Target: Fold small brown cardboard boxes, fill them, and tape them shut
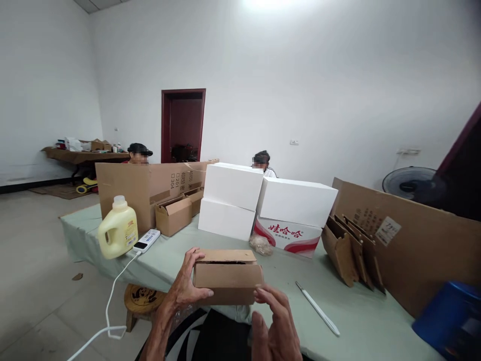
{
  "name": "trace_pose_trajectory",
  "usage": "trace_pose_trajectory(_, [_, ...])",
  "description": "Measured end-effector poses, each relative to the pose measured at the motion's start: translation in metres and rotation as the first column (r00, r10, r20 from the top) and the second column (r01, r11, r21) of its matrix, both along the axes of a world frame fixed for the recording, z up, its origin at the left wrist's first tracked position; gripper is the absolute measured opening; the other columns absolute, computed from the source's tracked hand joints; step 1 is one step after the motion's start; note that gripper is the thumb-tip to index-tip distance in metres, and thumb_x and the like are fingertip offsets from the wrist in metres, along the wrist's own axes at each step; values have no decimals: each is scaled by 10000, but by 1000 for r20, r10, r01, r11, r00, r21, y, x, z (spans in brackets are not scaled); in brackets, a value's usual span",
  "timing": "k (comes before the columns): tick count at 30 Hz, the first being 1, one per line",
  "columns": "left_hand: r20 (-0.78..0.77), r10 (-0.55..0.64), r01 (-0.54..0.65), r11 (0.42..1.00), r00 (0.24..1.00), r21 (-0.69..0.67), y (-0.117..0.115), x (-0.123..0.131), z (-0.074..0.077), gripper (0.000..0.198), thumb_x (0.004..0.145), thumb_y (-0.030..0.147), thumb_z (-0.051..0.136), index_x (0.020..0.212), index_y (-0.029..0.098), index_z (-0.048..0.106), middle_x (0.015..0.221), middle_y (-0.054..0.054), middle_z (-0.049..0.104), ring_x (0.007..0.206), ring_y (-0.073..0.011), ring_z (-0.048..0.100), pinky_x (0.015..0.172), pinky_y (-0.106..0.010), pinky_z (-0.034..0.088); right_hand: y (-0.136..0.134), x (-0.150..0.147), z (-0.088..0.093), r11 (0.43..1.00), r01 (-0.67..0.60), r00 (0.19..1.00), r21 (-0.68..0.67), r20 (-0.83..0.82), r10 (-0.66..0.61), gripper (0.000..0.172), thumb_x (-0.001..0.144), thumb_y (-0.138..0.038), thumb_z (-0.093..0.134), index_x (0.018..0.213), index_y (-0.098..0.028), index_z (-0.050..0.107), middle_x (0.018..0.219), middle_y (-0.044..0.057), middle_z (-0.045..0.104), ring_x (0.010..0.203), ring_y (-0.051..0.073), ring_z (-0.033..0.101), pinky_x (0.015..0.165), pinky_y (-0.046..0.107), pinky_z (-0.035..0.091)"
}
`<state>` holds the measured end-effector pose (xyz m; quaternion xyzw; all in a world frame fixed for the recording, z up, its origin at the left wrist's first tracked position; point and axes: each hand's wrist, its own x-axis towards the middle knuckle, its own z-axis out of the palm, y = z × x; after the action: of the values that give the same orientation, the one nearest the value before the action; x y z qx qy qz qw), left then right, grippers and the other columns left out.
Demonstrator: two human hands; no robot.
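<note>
A small brown cardboard box [228, 279] is at the table's near edge, its top flaps nearly closed with a dark gap between them. My left hand [188, 281] grips the left end, thumb on the near face and fingers over the top corner. At the lower right corner, the fingertips of my right hand [276, 318] touch or almost touch the cardboard; its thumb stands apart and nothing is in its grasp. To the right lies a slim white knife-like tool [317, 307] with a thin pointed tip. Crumpled clear plastic [260, 245] lies behind the box.
White boxes [230, 218] and a red-and-white printed carton [287, 235] stand behind. At left are a yellow jug [119, 228], a white power strip [147, 241] and small cardboard boxes [173, 215]. Folded cardboard [349, 250] and a blue container [447, 321] are right. Two people sit opposite.
</note>
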<state>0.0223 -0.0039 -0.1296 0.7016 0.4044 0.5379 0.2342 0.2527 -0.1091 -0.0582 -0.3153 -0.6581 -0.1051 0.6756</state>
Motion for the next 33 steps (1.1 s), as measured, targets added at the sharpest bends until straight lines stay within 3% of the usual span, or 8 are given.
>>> trace_pose_trajectory(3, [31,-14,14,1000,999,6,7,1,-1,932,551,205,929,1388,264,523,1549,-154,391,1522,-433,357,1241,-635,326,-18,-25,20,979,-56,996,195,-64,70,257,1059,-318,547,1244,-206,687,994,127,706,902,263,710,720,380,590])
trace_pose_trajectory(6, [57,-25,25,1000,998,10,15,5,-2,919,542,220,932,1371,260,537,1525,-149,410,1508,-428,376,1228,-612,358,-18,-46,14,964,-105,989,245,-75,127,266,1074,-417,534,1180,-233,694,843,79,689,732,222,682,622,341,571])
trace_pose_trajectory(8, [63,-27,26,999,998,19,19,7,-4,918,535,232,939,1361,259,538,1524,-147,411,1517,-426,366,1239,-599,347,-10,-54,-5,980,-88,995,181,-34,96,214,1064,-362,548,1161,-243,696,848,74,711,756,227,702,659,348,592])
trace_pose_trajectory(11, [56,-40,39,999,998,13,21,7,-6,955,530,264,953,1376,257,510,1552,-155,378,1539,-436,334,1244,-604,338,8,-50,-41,994,-94,991,-56,89,99,175,1021,-220,588,1155,-249,696,949,77,742,841,229,733,704,330,611])
trace_pose_trajectory(15, [51,-32,32,999,998,-12,11,3,-4,998,540,241,956,1414,253,473,1632,-168,308,1554,-435,323,1263,-604,313,25,-7,-74,980,-27,991,-199,126,52,160,1025,-246,604,1153,-248,700,1039,74,739,908,218,727,751,314,602])
trace_pose_trajectory(21, [12,-50,50,999,999,-3,-3,-2,3,1001,576,169,925,1453,264,453,1657,-155,307,1561,-394,338,1276,-576,316,47,71,-78,879,144,984,-454,-32,-178,375,994,-520,619,1193,-209,687,1138,118,701,927,244,672,783,387,582])
trace_pose_trajectory(27, [-19,-58,58,998,998,-21,-10,-6,7,1016,573,137,922,1458,267,439,1654,-148,319,1563,-378,334,1293,-560,285,84,90,-82,760,-40,999,-649,-34,24,805,866,-603,726,1538,-237,477,1540,176,547,1321,346,599,975,497,573])
trace_pose_trajectory(33, [2,-84,84,995,996,-46,-15,-9,6,1021,582,150,920,1467,275,427,1667,-153,318,1563,-390,330,1260,-560,334,86,78,-84,704,-143,987,-696,-49,152,698,873,-566,742,1471,-257,553,1449,117,635,1263,311,634,1027,492,569])
